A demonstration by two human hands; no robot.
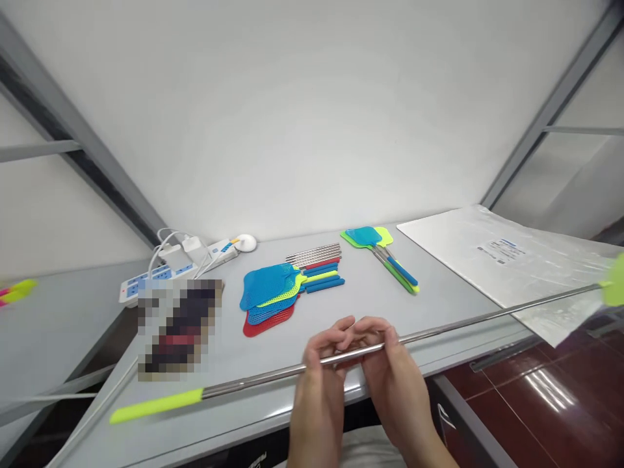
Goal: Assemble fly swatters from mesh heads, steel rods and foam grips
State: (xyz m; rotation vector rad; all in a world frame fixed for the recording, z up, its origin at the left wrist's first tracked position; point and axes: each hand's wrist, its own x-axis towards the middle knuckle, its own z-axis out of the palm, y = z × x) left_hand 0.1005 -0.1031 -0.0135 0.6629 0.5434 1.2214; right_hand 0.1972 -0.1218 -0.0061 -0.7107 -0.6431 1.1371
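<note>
Both hands hold one long fly swatter [258,379] by its extended metal rod, just above the table's front edge. Its yellow-green grip points left, and its yellow-green head is cut off at the right edge of the view. My left hand [325,354] closes round the middle of the rod, thumb in front. Beside it my right hand [385,351] grips the same rod, fingers curled behind. Beyond my hands lie blue, yellow-green and red swatter heads [268,286] stacked in a pile, with their short handles [324,278] toward the right.
Metal rods [314,255] lie behind the pile. Farther right are assembled swatters [390,257]. A white plastic bag [487,253] overhangs the table's right edge. On the left are a power strip [141,284] with plugs and cables, a white rounded device [245,243] and a blurred-out item [180,331].
</note>
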